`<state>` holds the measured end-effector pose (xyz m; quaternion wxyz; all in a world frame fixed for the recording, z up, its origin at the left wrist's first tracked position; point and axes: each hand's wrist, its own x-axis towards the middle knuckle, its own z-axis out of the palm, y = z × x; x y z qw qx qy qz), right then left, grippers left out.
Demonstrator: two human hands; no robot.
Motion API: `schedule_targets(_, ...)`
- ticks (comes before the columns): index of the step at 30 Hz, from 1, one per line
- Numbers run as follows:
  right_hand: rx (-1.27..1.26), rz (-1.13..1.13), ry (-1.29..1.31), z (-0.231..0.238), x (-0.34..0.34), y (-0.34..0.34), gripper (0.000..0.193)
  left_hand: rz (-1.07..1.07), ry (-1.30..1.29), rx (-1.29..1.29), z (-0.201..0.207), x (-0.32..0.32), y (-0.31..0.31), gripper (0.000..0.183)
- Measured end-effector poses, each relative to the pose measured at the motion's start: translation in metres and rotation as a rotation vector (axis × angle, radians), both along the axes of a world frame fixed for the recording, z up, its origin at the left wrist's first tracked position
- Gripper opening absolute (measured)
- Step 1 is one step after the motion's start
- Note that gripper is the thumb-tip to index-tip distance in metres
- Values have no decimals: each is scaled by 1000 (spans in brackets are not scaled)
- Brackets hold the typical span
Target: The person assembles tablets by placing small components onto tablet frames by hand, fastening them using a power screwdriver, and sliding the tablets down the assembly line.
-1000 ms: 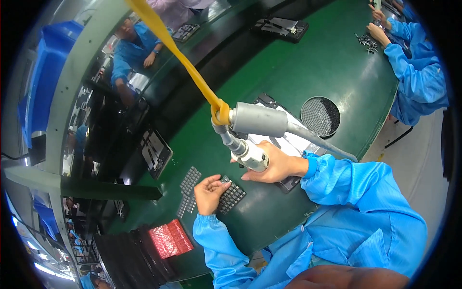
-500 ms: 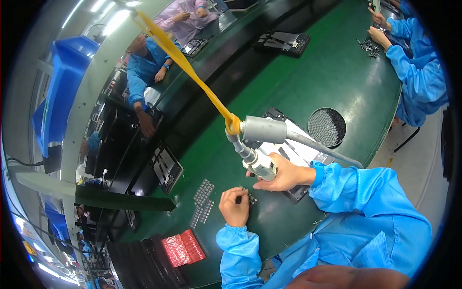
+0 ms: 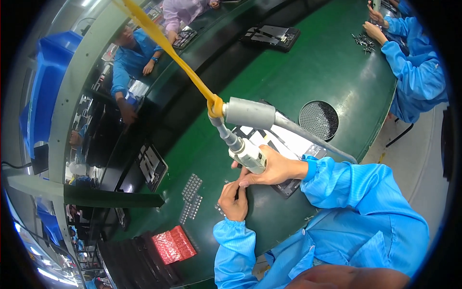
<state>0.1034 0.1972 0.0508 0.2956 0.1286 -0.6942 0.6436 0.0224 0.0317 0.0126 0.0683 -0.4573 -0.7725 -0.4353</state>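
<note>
My right hand is wrapped round a white powered screwdriver, which hangs from a yellow strap. A grey cylinder with a thick cord is joined near its top. The tool's tip is hidden behind my hands. My left hand is closed in a pinch, its fingertips against my right hand's fingers. Whatever it pinches cannot be made out. Beside and partly under it lies a small sheet of grey pieces. An opened tablet-like device rests on the green table beyond my right hand.
A round dish of small dark screws stands right of the device. Sheets of small pieces lie left, with a red bubble-wrap pack and black stacked strips nearer. A green bar juts in. Co-workers sit around the table.
My two hands have come together; the left fingertips now meet the right hand below the screwdriver. The whole view has shifted slightly, and the device stays on the table.
</note>
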Motion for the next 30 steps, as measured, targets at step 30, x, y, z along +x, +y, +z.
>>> schedule_targets(30, -220, -509, -67, 8, 68, 138, 27, 106, -44, -139, -1, 9, -1, 11)
